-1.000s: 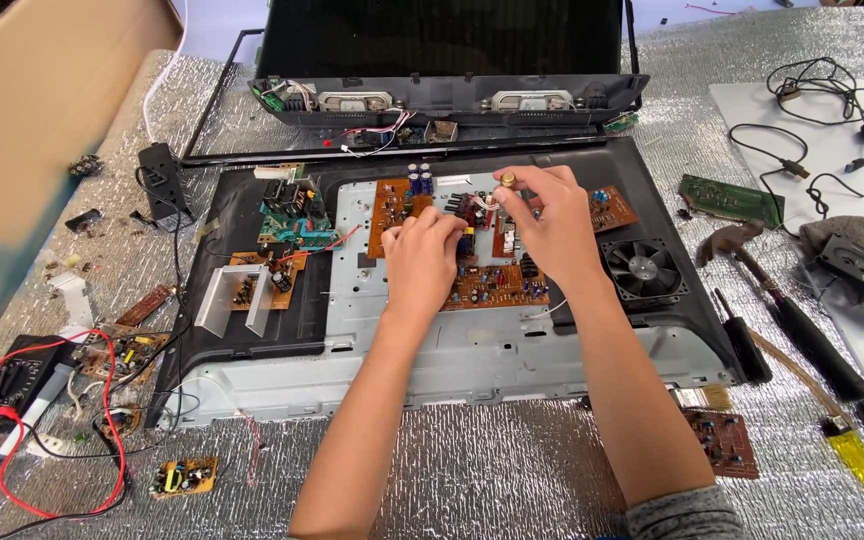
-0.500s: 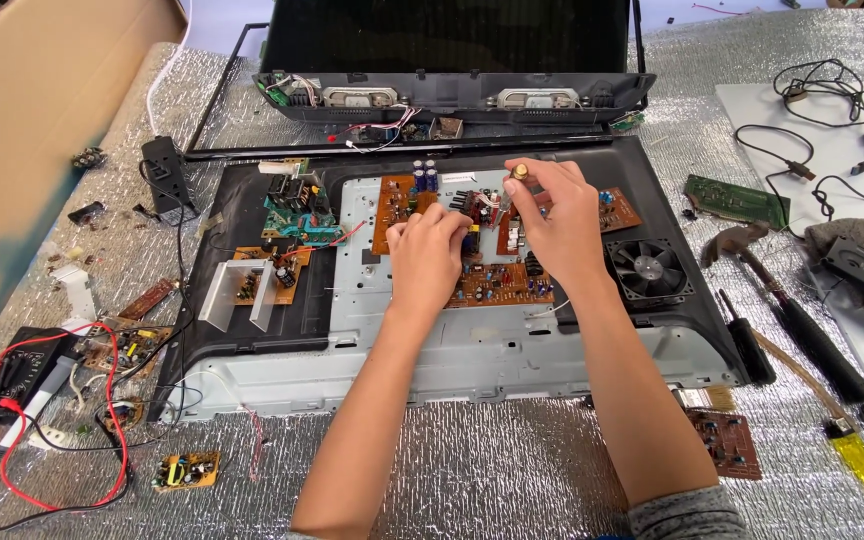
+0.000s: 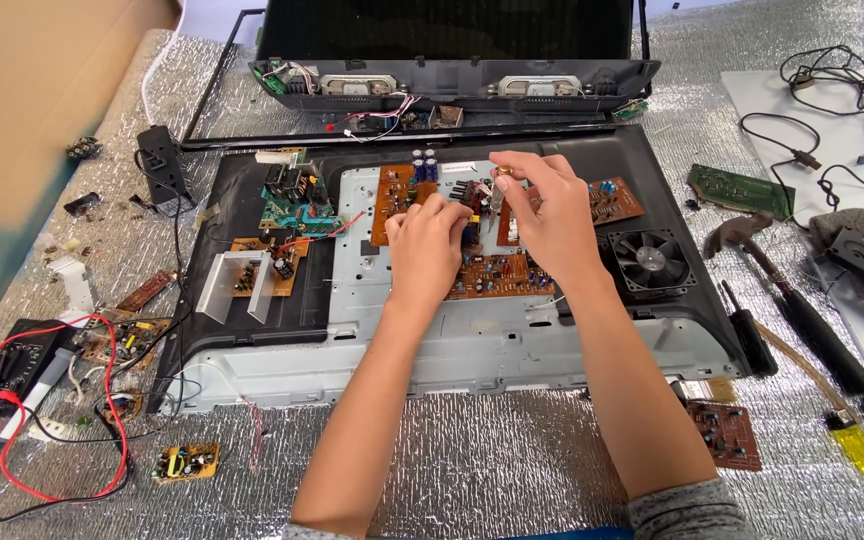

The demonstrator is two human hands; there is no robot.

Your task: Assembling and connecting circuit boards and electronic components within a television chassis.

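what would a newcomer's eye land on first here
Two bare hands meet at the middle of the opened black chassis: the left hand rests on the brown circuit board, and the right hand pinches a small brass-coloured part above it. A round black fan sits just right, and red test leads loop at the left edge.

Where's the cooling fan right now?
In the head view the black cooling fan sits in the right part of the open black chassis, just right of the right hand and the brown circuit board.
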